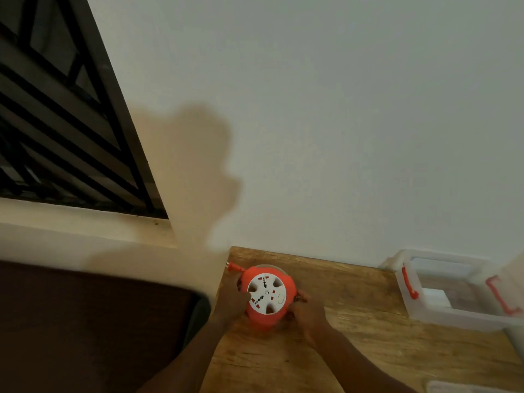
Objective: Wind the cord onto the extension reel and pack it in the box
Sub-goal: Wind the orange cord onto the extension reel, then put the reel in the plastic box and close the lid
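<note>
head view: the orange extension reel [268, 297] sits at the near-left corner of the wooden table [354, 336], its white socket face turned up toward the camera. the left hand [234, 300] grips the reel's left edge with its fingers curled round the rim, and the right hand [307, 310] holds the right edge the same way, so the reel is clamped between the two. that two-sided hold looks meant to steady the body while the cord is taken in, or to lift it whole; i cannot tell which from this view alone. the orange plug [234, 267] pokes out at the reel's upper left, just past the table edge, with only a short piece of cord showing, so by my judgement most of the winding is done and the plug end is what is left to tuck. how much cord lies inside the reel is hidden. the clear plastic box [442, 316] with red latches stands well apart at the right of the table against the white wall [340, 109], open at the top, with something pale inside that is too blurred to name. a dark barred window [56, 123] fills the upper left.
</note>
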Action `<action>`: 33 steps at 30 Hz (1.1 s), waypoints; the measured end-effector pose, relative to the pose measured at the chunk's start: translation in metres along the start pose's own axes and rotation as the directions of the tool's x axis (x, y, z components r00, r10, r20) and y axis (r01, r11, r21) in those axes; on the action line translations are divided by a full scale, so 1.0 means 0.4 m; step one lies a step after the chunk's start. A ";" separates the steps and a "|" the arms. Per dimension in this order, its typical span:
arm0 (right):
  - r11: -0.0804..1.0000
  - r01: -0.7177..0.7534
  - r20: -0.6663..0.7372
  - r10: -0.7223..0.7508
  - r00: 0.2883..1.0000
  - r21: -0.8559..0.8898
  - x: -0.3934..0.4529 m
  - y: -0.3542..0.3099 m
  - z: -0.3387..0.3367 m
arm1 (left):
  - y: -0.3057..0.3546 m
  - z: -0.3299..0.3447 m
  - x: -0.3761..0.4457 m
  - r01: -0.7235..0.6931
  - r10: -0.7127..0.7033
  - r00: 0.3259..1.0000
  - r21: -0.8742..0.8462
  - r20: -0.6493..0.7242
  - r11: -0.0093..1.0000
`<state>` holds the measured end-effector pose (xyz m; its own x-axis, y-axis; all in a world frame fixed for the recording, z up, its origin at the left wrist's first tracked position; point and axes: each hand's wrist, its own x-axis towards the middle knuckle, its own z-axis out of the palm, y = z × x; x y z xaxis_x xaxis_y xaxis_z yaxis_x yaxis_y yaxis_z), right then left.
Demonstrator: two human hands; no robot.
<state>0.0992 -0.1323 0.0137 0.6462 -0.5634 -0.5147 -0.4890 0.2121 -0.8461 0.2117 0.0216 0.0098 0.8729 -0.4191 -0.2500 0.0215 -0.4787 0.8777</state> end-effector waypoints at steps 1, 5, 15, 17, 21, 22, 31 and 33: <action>1.000 0.006 -0.006 -0.006 1.000 -0.003 0.003 0.009 0.009 | -0.009 0.006 0.004 0.000 0.000 1.000 0.011 0.000 1.000; 1.000 0.012 -0.055 -0.011 0.998 0.009 0.007 0.023 0.032 | -0.034 0.030 0.004 0.006 -0.006 1.000 0.049 -0.006 0.999; 0.996 0.047 -0.036 -0.049 0.998 -0.071 -0.012 0.035 0.016 | -0.059 0.064 -0.028 -0.021 0.018 1.000 0.139 0.021 0.990; 0.993 0.070 -0.060 -0.076 0.995 -0.094 -0.029 0.051 -0.001 | -0.059 0.081 -0.040 -0.051 0.048 0.999 0.222 0.015 0.974; 0.998 -0.024 -0.182 0.015 0.983 -0.050 -0.070 0.118 -0.078 | -0.032 0.116 -0.056 -0.180 0.193 0.981 0.333 -0.006 0.926; 0.999 -0.038 -0.210 0.029 0.977 -0.039 -0.078 0.132 -0.100 | -0.022 0.126 -0.057 -0.216 0.233 0.973 0.343 -0.008 0.914; 0.996 0.013 -0.453 0.031 0.891 0.093 -0.185 0.167 -0.385 | 0.197 0.348 -0.096 -0.419 0.372 0.892 0.157 0.258 0.894; 0.990 0.060 -0.511 0.012 0.860 0.125 -0.214 0.171 -0.469 | 0.259 0.413 -0.108 -0.383 0.345 0.884 0.069 0.315 0.921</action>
<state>-0.0994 -0.2193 0.0260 0.2502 -0.8896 -0.3820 -0.3722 0.2759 -0.8862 0.0958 -0.1376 0.0440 0.6256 -0.7787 -0.0475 -0.3486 -0.3335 0.8759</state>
